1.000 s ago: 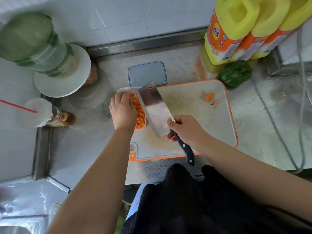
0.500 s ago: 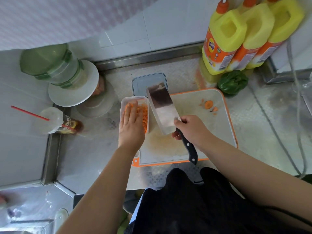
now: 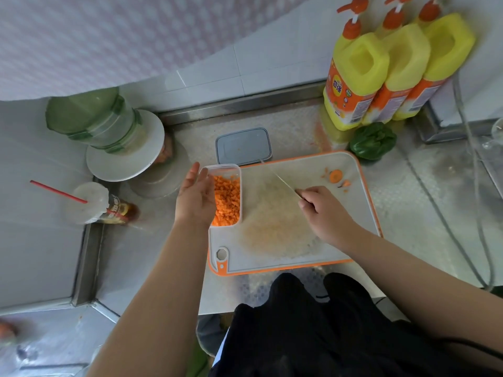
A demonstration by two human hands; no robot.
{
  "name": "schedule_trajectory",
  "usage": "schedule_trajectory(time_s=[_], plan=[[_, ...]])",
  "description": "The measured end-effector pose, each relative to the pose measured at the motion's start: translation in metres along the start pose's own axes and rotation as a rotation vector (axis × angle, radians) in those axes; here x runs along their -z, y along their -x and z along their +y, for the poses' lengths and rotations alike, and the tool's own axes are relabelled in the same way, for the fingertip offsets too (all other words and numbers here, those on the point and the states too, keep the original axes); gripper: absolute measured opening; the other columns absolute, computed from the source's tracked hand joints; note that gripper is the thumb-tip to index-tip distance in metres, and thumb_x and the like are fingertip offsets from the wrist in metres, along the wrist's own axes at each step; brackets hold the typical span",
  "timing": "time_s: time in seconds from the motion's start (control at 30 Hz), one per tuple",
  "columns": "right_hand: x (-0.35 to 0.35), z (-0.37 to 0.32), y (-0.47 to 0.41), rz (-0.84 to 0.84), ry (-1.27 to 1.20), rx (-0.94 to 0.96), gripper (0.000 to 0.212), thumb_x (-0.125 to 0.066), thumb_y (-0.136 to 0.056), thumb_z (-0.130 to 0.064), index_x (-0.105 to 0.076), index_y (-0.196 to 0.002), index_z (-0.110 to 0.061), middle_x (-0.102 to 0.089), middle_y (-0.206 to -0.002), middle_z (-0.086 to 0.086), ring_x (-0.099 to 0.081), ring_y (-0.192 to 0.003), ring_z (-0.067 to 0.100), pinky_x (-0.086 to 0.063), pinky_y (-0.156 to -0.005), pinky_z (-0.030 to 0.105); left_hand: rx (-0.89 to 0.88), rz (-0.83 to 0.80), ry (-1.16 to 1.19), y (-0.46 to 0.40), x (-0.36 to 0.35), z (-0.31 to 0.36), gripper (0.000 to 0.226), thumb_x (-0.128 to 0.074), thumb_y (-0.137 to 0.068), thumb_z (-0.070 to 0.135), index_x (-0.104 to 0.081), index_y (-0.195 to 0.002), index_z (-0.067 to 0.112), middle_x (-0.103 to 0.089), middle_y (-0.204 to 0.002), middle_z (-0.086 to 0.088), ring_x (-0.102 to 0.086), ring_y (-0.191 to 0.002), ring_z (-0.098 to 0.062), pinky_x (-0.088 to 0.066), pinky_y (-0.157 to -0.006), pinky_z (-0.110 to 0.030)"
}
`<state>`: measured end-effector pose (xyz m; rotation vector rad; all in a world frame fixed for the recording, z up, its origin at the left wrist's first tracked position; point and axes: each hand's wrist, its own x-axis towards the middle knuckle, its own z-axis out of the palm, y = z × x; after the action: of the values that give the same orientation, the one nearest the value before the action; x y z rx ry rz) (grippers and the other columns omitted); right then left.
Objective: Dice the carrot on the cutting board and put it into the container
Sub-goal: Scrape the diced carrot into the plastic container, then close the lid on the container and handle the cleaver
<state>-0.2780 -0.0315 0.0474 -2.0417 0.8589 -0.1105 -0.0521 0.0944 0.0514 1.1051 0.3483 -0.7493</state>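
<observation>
Steel counter, white orange-rimmed cutting board. Clear rectangular container at its left edge holds diced carrot. Left hand flat-fingered; right hand grips edge-on knife, handle hidden.

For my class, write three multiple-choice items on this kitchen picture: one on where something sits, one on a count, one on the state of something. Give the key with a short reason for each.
1. Where is the clear container of diced carrot?
A. On the left end of the cutting board
B. Beside the green pepper
C. On top of its lid

2. How many yellow pump bottles stand at the wall?
A. One
B. Three
C. Five

3. How is the knife held by the right hand?
A. Lying flat on the board
B. Blade seen edge-on, as a thin line
C. Set down on the counter

Key: 1 A, the container rests on the board's left end, with the left hand at its side. 2 B, three pump tops show, the first on the nearest bottle. 3 B, only a thin line of blade runs out from the hand.
</observation>
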Motion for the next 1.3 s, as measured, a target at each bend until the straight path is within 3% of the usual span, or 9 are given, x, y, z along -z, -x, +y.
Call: schedule_trajectory(time_s=[0.07,0.23,0.33,0.43,0.53,0.63,0.73,1.0,1.3], plan=[[-0.004,0.017,0.003,0.037,0.178,0.017,0.031,-0.049,-0.097,-0.01,-0.058,-0.127,-0.007,-0.047,-0.12,0.011,-0.055,-0.095,0.022,-0.039,-0.081,0.021,0.037,-0.012,0.011,0.004,-0.002,0.004,0.026,-0.046,-0.101,0.006,-0.057,-0.122,0.015,-0.055,-0.137,-0.011,-0.05,-0.13,-0.023,-0.04,-0.11,-0.033],[-0.017,0.059,0.015,0.085,0.442,-0.029,0.038,-0.058,-0.086,0.001,-0.059,-0.123,-0.006,-0.046,-0.124,0.014,-0.054,-0.103,0.032,-0.049,-0.084,0.038,-0.011,-0.096,-0.09,0.004,0.005,0.009,0.041,-0.027,-0.105,0.04,-0.051,-0.13,0.019,-0.058,-0.135,-0.002,-0.045,-0.134,-0.02,-0.025,-0.117,-0.036],[-0.022,0.076,0.021,0.082,0.526,-0.049,0.049,-0.065,-0.077,0.006,-0.059,-0.123,-0.009,-0.049,-0.118,0.014,-0.057,-0.096,0.035,-0.052,-0.071,0.04,-0.238,-0.012,-0.611,0.001,0.01,0.009,0.026,-0.047,-0.099,0.027,-0.058,-0.122,0.02,-0.062,-0.126,0.002,-0.053,-0.126,-0.02,-0.038,-0.111,-0.036],[-0.023,0.076,0.018,0.018,0.746,-0.058,0.046,-0.07,-0.072,-0.002,-0.061,-0.116,-0.014,-0.054,-0.111,0.012,-0.058,-0.085,0.034,-0.046,-0.059,0.037,-0.379,0.195,-1.259,-0.007,0.021,0.005,0.045,-0.047,-0.094,0.017,-0.047,-0.14,0.017,-0.047,-0.142,-0.005,-0.042,-0.132,-0.026,-0.032,-0.112,-0.04],[-0.022,0.06,0.0,0.073,0.897,0.009,0.024,-0.078,-0.07,-0.017,-0.068,-0.093,-0.016,-0.061,-0.096,0.01,-0.056,-0.081,0.034,-0.045,-0.062,0.04,-0.23,0.223,-1.614,-0.014,0.033,-0.002,0.053,-0.041,-0.097,0.025,-0.031,-0.148,0.014,-0.028,-0.15,-0.013,-0.029,-0.135,-0.036,-0.027,-0.111,-0.047],[-0.022,0.032,-0.038,0.068,0.788,0.091,0.019,-0.075,-0.078,-0.024,-0.071,-0.095,-0.016,-0.063,-0.094,0.008,-0.058,-0.086,0.034,-0.047,-0.068,0.04,-0.177,0.18,-1.578,-0.025,0.048,-0.006,0.032,-0.037,-0.092,0.025,-0.055,-0.117,0.017,-0.055,-0.123,-0.016,-0.057,-0.103,-0.035,-0.05,-0.087,-0.044],[-0.029,0.004,-0.09,-0.006,0.615,0.107,0.027,-0.055,-0.094,-0.023,-0.063,-0.118,-0.015,-0.057,-0.117,0.007,-0.051,-0.11,0.031,-0.042,-0.085,0.039,-0.221,0.168,-1.526,-0.025,0.053,-0.002,0.02,-0.042,-0.087,0.015,-0.061,-0.09,0.018,-0.063,-0.088,-0.008,-0.06,-0.078,-0.028,-0.046,-0.062,-0.031],[-0.051,-0.019,-0.178,-0.211,0.76,0.122,0.045,-0.037,-0.101,-0.019,-0.033,-0.146,-0.02,-0.023,-0.154,0.002,-0.025,-0.136,0.03,-0.035,-0.105,0.046,-0.11,0.086,-1.256,-0.024,0.062,0.001,0.029,-0.058,-0.082,0.031,-0.063,-0.11,0.035,-0.067,-0.086,0.0,-0.066,-0.079,-0.026,-0.057,-0.078,-0.044],[-0.04,0.004,-0.174,-0.033,0.765,0.055,0.027,-0.056,-0.092,-0.026,-0.057,-0.115,-0.012,-0.045,-0.127,0.011,-0.039,-0.12,0.03,-0.041,-0.091,0.039,-0.118,0.07,-1.165,-0.02,0.061,-0.002,0.019,-0.058,-0.093,0.018,-0.059,-0.106,0.033,-0.065,-0.083,-0.001,-0.068,-0.072,-0.027,-0.058,-0.078,-0.048]])
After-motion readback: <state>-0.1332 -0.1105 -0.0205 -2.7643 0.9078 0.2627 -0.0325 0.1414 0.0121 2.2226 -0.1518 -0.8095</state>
